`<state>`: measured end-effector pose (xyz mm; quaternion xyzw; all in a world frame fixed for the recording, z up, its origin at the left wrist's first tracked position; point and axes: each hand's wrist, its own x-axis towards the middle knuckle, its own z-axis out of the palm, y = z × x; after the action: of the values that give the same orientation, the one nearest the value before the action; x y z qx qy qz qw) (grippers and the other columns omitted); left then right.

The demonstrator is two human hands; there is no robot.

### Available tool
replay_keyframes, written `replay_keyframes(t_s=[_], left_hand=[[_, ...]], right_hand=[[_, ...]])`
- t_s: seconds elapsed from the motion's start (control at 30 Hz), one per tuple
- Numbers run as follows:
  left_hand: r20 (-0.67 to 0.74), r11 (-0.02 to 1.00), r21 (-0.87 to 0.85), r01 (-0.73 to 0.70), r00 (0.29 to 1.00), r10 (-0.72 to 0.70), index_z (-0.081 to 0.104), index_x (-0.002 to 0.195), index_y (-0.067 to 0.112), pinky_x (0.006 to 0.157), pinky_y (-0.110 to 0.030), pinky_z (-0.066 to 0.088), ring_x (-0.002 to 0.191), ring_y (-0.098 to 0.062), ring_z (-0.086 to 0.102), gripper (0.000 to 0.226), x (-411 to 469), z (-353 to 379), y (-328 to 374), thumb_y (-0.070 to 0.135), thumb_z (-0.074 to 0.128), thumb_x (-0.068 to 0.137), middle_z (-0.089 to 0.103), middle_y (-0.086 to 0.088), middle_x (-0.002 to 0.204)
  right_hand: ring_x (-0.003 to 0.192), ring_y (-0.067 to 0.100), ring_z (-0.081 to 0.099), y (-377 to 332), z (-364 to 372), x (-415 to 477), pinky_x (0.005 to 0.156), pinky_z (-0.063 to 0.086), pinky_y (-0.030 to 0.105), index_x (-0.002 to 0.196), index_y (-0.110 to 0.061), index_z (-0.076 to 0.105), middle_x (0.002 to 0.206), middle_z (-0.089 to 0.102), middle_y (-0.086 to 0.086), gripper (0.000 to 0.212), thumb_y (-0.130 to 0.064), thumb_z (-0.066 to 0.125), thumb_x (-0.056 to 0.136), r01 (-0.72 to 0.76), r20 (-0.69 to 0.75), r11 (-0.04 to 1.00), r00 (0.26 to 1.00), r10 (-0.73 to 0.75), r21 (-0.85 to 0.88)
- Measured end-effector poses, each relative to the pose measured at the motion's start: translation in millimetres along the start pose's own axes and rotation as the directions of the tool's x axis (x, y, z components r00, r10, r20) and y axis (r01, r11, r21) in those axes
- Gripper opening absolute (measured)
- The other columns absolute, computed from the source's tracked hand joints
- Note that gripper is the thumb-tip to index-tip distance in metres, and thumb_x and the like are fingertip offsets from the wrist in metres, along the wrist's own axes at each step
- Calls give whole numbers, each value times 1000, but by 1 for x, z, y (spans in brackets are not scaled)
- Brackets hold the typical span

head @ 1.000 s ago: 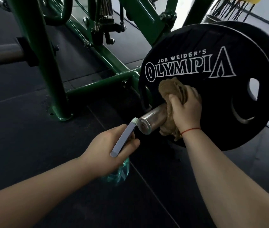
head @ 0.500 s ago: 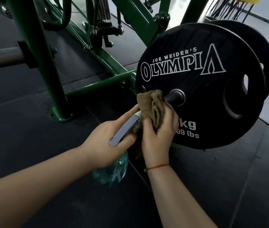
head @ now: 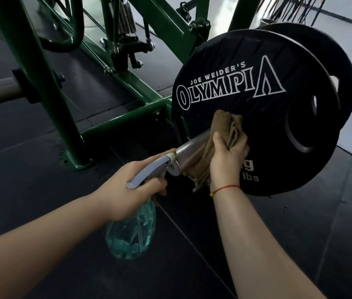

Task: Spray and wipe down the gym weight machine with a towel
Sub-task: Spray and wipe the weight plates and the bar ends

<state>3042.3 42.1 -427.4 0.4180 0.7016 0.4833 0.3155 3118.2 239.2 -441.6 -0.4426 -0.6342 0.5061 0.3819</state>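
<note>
Left the green machine frame (head: 123,118) beside the black Olympia weight plate (head: 267,126) alone and slid back toward that plate along its knurled steel sleeve (head: 190,147), baring the free end covered half a second before. Held the brown towel (head: 224,124) bunched round the sleeve at the plate's face, right hand (head: 229,158) curled over it; kept the teal spray bottle (head: 132,234) low in front of the plate, left hand (head: 127,190) gripping its neck. Read as another scrubbing stroke.

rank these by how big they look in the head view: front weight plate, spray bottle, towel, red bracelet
1. front weight plate, by far the largest
2. spray bottle and towel: they look about alike and both are partly hidden, so they are not ranked against each other
3. red bracelet, the smallest
</note>
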Motion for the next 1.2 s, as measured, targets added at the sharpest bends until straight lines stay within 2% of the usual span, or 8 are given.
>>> replay_keyframes(t_s=[0.13,0.33,0.5,0.73,0.87,0.97,1.07,1.2], left_hand=[[-7,999,-39,-26,1000,26,51,137,58,63,-37,48,68,-18,57,56,2,1,-8,35,55,86,71,-2,88],[-15,994,-101,-35,999,33,59,127,38,54,-10,38,54,1,48,52,2,-1,-6,-5,53,99,61,16,66],[47,1000,-28,11,999,-10,50,142,44,57,-19,40,60,-4,49,59,-1,-6,-2,21,52,88,64,6,73],[76,998,15,61,995,-62,40,150,47,73,-44,53,80,-31,67,68,0,-8,3,22,51,87,71,-9,85],[93,997,40,71,993,-74,40,148,52,75,-53,53,84,-42,65,70,-1,-9,3,23,51,85,73,-9,87],[95,995,38,97,990,-100,39,146,57,83,-61,54,93,-46,64,70,-3,-10,4,28,53,83,74,-11,102],[100,994,37,103,989,-107,40,143,60,77,-48,56,80,-35,63,69,-1,-13,4,34,53,81,70,-16,118],[123,996,6,93,988,-93,41,141,63,99,-68,47,116,-51,59,66,0,-16,0,33,55,85,63,-23,130]], right_hand=[[128,14,46,8,12,-38,114,39,39,148,-18,36,142,39,0,60,-29,62,95,-51,-59,973,996,66,225],[132,16,47,18,25,-50,114,40,45,147,-30,28,147,40,1,76,-50,57,80,-155,-46,917,982,185,368],[121,24,58,17,26,-3,109,45,46,135,-24,37,139,53,8,58,-50,59,88,-324,-67,819,914,401,473],[104,25,63,18,12,14,74,49,34,136,-22,59,127,65,7,59,-62,35,100,-516,263,490,828,496,703],[92,23,61,23,16,2,71,46,33,111,-23,60,123,62,6,42,-52,31,104,-587,362,433,788,498,684],[94,28,63,24,21,-14,71,46,37,114,-21,61,105,69,10,46,-56,34,101,-652,477,313,736,481,691],[88,30,68,30,26,-33,70,50,35,109,-18,64,86,75,13,49,-56,35,100,-695,525,280,697,489,662],[73,29,75,25,25,-40,62,59,34,115,-16,65,89,75,14,50,-56,41,98,-708,529,343,696,485,617]])
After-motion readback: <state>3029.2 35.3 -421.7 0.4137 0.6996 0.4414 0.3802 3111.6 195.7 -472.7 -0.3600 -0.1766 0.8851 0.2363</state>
